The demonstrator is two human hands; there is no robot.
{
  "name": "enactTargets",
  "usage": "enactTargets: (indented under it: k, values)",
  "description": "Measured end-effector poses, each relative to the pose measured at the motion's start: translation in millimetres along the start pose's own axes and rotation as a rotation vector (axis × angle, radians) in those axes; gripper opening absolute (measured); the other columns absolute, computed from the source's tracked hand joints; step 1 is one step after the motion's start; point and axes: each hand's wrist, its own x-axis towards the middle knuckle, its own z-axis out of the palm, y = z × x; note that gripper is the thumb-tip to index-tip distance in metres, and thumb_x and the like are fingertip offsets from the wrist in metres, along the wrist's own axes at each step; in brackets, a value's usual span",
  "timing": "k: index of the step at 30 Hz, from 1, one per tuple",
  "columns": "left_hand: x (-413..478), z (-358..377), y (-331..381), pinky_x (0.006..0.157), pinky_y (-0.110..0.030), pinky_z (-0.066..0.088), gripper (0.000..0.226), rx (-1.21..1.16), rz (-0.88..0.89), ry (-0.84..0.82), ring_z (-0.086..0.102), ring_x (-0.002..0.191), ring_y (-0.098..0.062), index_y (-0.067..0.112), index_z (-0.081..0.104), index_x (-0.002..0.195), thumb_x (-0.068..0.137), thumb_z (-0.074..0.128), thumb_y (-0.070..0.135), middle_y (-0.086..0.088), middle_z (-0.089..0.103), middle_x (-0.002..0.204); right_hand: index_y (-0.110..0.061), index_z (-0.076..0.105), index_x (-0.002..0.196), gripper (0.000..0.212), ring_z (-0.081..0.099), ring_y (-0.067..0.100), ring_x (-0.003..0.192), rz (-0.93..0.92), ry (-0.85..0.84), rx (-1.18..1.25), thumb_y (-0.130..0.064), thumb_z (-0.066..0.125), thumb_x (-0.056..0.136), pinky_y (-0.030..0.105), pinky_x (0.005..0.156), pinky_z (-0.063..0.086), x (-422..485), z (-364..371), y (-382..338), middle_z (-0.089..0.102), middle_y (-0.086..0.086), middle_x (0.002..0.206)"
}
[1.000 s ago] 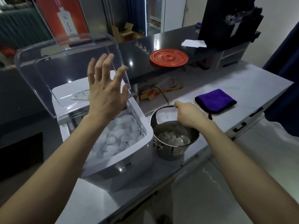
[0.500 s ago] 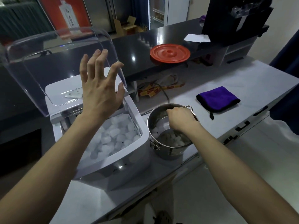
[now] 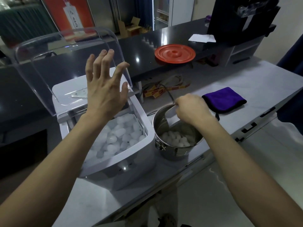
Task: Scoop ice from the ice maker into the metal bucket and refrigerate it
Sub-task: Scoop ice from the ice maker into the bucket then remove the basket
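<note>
A white ice maker (image 3: 131, 169) stands on the counter, its bin full of ice (image 3: 118, 136). Its clear lid (image 3: 49, 54) is swung up. My left hand (image 3: 105, 92) is spread open with the fingers against the lid's front edge. To the right, touching the machine, stands the metal bucket (image 3: 173, 153) with a layer of ice pieces (image 3: 175, 139) in the bottom. My right hand (image 3: 191, 108) is closed over the bucket's far rim on a pale translucent scoop (image 3: 168, 115), which tilts down into the bucket. My fist hides most of the scoop.
A folded purple cloth (image 3: 224, 99) lies on the grey counter (image 3: 246, 79) right of the bucket. A red round lid (image 3: 175, 53) and white paper (image 3: 202, 38) sit on the raised black shelf behind. Yellow-red straps (image 3: 164, 90) and a cable lie under that shelf.
My right hand dipped into the bucket with the scoop, then rose back to the far rim. My left hand stayed against the raised lid.
</note>
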Motion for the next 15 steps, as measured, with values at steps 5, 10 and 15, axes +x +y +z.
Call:
enactTargets:
  k: [5,10,15]
  values:
    - [-2,-13,-13,0.134,-0.054,0.013,0.053,-0.016,0.062,-0.032,0.027,0.161,-0.036,0.018,0.051,0.153,0.101,0.063,0.019,-0.017,0.035,0.17,-0.023,0.081,0.105,0.026,0.072,0.03,0.09,0.005,0.258,0.306,-0.033,0.059,0.096,0.046,0.084,0.059,-3,-63,-15,0.079,0.003,0.095]
    - [-8,-26,-32,0.134,-0.054,0.014,0.057,-0.003,0.081,-0.053,0.024,0.163,-0.034,0.017,0.051,0.154,0.098,0.065,0.01,-0.013,0.032,0.173,-0.021,0.081,0.097,0.024,0.071,0.03,0.082,-0.137,0.364,0.437,-0.031,0.06,0.091,0.045,0.08,0.058,-10,-93,-57,0.077,0.001,0.084]
    - [-16,-39,-53,0.135,-0.052,0.012,0.055,0.027,0.072,-0.048,0.022,0.164,-0.033,0.017,0.051,0.153,0.1,0.063,0.011,-0.011,0.029,0.175,-0.016,0.077,0.096,0.023,0.066,0.03,0.079,-0.392,0.238,0.291,-0.027,0.057,0.094,0.037,0.072,0.053,-11,-84,-99,0.073,0.004,0.084]
